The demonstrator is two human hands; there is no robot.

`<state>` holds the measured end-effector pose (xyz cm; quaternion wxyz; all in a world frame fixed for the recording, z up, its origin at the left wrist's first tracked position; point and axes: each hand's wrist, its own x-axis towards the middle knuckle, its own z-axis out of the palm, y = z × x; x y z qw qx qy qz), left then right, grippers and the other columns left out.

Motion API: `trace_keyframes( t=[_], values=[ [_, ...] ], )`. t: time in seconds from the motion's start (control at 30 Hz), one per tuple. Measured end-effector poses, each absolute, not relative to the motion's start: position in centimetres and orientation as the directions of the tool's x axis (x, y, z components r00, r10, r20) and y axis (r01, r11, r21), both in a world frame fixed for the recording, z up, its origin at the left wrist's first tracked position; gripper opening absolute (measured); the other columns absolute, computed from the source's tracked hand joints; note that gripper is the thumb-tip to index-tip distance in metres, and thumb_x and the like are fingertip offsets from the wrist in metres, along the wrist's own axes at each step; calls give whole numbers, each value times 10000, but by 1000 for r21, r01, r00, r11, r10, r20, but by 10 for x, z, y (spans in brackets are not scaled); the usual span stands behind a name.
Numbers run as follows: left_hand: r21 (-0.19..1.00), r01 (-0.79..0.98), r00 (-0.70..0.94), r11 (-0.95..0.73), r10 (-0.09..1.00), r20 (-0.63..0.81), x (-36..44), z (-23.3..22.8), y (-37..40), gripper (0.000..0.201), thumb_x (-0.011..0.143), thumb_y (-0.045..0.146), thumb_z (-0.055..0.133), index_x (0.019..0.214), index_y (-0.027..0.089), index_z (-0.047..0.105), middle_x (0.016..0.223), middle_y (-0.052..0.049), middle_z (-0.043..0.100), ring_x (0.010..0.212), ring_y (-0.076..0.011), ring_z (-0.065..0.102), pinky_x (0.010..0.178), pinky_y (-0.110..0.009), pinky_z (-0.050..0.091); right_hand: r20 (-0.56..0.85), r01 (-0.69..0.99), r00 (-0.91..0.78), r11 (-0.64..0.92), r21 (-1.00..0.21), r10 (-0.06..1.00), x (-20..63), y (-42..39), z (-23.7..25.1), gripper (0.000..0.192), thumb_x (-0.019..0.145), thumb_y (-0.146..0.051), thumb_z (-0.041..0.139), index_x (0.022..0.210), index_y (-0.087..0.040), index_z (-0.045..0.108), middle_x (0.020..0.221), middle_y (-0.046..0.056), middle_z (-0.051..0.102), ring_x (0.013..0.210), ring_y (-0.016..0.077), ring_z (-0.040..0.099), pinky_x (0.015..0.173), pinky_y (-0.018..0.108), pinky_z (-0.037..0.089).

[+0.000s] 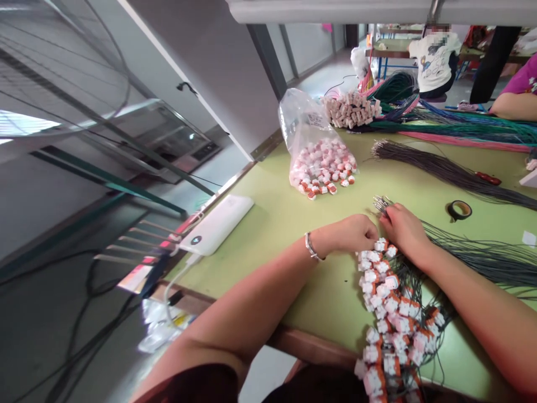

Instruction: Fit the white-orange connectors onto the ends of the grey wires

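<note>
Hands meet near the table's (pixel 268 224) near edge: left hand (pixel 352 232) pinches a white-orange connector (pixel 381 244), right hand (pixel 405 228) pinches dark wires (pixel 482 257). Bare green surface lies toward the left edge.

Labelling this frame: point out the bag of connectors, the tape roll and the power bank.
bag of connectors (pixel 321 162): head view, on the connectors heaped inside it.
tape roll (pixel 458 210): head view, on its dark ring.
power bank (pixel 220 224): head view, middle of its white top.

Glossy clear plastic bag (pixel 308 126), matt green tabletop (pixel 268 224), smooth white-and-orange plastic connectors (pixel 388 313), metal bracelet (pixel 311 247).

Silver bracelet (pixel 311 247) (left wrist), bare forearms
</note>
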<state>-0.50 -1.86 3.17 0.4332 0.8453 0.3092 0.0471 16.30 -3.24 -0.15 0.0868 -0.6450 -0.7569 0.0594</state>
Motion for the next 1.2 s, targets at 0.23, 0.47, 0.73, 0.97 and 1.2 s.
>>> trace_keyframes(
  t=[0.23, 0.47, 0.73, 0.97, 1.2],
  values=[
    [419, 871, 137, -255, 947, 291, -39, 23, 19, 216, 816, 288, 556, 920, 153, 689, 911, -122, 664, 856, -239, 581, 760, -334, 427, 183, 920, -82, 145, -364, 980, 166, -34, -8, 187, 899, -281, 449, 910, -165, 596, 931, 123, 646, 790, 224, 590, 636, 306, 369],
    [294, 937, 143, -187, 976, 165, -46, 2, 44, 216, 819, 246, 568, 968, 134, 676, 1026, -169, 649, 973, -304, 590, 832, -390, 444, 188, 656, 25, 126, -744, 982, 170, -33, -8, 194, 802, -352, 525, 715, -192, 591, 621, 4, 580, 577, 145, 476, 566, 262, 336],
    [959, 277, 243, -68, 970, -1, -28, 9, 21, 271, 821, 192, 574, 1084, 138, 609, 930, -84, 700, 793, -161, 644, 726, -290, 498, 92, 385, 93, 49, -922, 991, 170, -35, 1, 273, 740, -393, 576, 593, -164, 553, 521, -52, 354, 526, 92, 298, 490, 239, 238],
    [894, -180, 427, 411, 851, -305, -7, 11, -1, 151, 768, 78, 653, 918, 91, 643, 835, -79, 716, 656, -78, 631, 662, -197, 504, 120, 376, 82, 81, -923, 989, 170, -36, 1, 251, 732, -387, 580, 636, -156, 590, 552, -36, 423, 550, 101, 355, 505, 231, 296],
    [808, -288, 458, 514, 815, -355, -4, 6, 0, 139, 767, 25, 646, 869, 88, 717, 795, -67, 719, 705, -82, 651, 765, -200, 533, 192, 438, 73, 142, -888, 979, 169, -39, 2, 232, 741, -379, 570, 650, -166, 588, 541, -33, 453, 534, 103, 364, 504, 235, 311]
  ],
)
